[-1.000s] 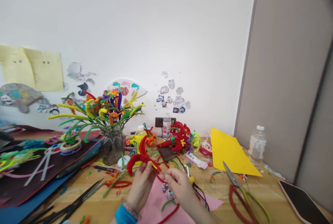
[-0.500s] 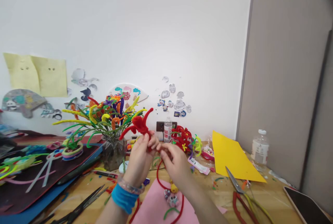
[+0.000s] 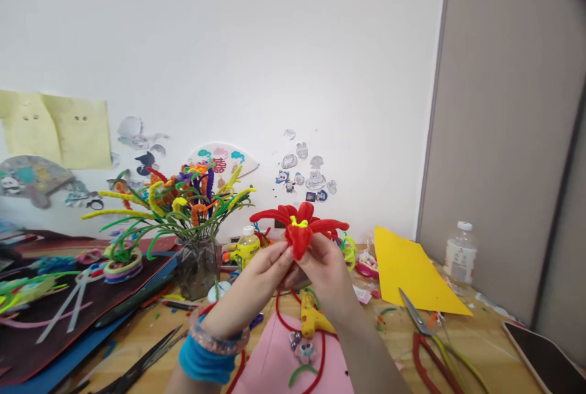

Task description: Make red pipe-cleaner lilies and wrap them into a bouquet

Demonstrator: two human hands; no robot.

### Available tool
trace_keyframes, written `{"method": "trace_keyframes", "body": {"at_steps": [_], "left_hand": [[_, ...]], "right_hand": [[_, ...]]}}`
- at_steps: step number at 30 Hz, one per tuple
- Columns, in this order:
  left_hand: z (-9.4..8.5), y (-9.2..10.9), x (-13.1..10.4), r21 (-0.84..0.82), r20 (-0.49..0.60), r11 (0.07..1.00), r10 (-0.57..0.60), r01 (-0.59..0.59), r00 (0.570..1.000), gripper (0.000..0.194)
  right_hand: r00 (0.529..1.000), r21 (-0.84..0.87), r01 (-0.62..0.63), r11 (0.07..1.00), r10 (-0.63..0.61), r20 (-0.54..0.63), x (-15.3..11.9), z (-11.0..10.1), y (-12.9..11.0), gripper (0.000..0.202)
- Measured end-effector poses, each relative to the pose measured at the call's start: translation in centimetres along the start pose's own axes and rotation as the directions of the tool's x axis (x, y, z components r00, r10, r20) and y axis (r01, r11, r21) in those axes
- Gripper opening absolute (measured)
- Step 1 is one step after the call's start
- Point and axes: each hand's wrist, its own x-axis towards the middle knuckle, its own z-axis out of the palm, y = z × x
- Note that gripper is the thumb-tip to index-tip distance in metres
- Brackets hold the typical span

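A red pipe-cleaner flower (image 3: 298, 240) with a yellow centre is held up in front of me, its petals spread outward. My left hand (image 3: 268, 267) grips it from the left, fingers closed at its base. From the other side, my right hand (image 3: 326, 269) pinches a lower petal with the thumb in front. My fingers hide the underside of the flower. Beneath my hands lie a yellow glue gun (image 3: 315, 322), a red pipe-cleaner loop (image 3: 322, 357) and a small animal charm (image 3: 304, 351) on pink paper (image 3: 270, 366).
Black scissors (image 3: 146, 357) lie at the left, red-and-yellow-handled scissors (image 3: 419, 321) at the right. A glass vase (image 3: 198, 269) of pipe-cleaner flowers stands behind my left arm. Yellow paper (image 3: 414, 272), a bottle (image 3: 460, 254) and a phone (image 3: 542, 354) are on the right.
The flower has moved right and tipped toward me, so its yellow centre shows. My right hand has shifted up to its petals. The glue gun and a yellow bottle have come into view.
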Motion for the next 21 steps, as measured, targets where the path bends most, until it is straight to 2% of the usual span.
{"method": "trace_keyframes", "body": {"at_steps": [2, 5, 8, 13, 17, 21], "left_hand": [[0.3, -0.5, 0.4, 0.028, -0.063, 0.998, 0.056, -0.054, 0.996, 0.030], [0.5, -1.2, 0.8, 0.158, -0.175, 0.975, 0.181, -0.154, 0.968, 0.014], [0.5, -1.4, 0.9, 0.278, -0.219, 0.941, 0.257, -0.193, 0.941, 0.012], [0.6, -1.3, 0.9, 0.296, -0.228, 0.931, 0.287, -0.214, 0.931, 0.007], [0.6, -1.8, 1.0, 0.242, -0.280, 0.956, 0.230, -0.163, 0.932, 0.011], [0.4, -2.2, 1.0, 0.359, -0.311, 0.906, 0.341, -0.223, 0.887, 0.008]], "right_hand": [[0.998, 0.013, 0.010, 1.000, -0.009, -0.057, 0.1, -0.1, 0.3, 0.020], [0.983, -0.007, 0.068, 0.998, -0.068, -0.173, 0.4, -0.2, 0.7, 0.016], [0.964, -0.037, 0.088, 0.995, -0.094, -0.248, 0.7, -0.6, 0.9, 0.016], [0.965, -0.126, 0.103, 0.987, -0.130, -0.229, 0.9, -1.5, 0.8, 0.018], [0.962, -0.159, 0.107, 0.981, -0.143, -0.233, 0.9, -1.6, 0.7, 0.016], [0.956, -0.192, 0.115, 0.975, -0.161, -0.244, 0.9, -1.5, 0.8, 0.016]]}}
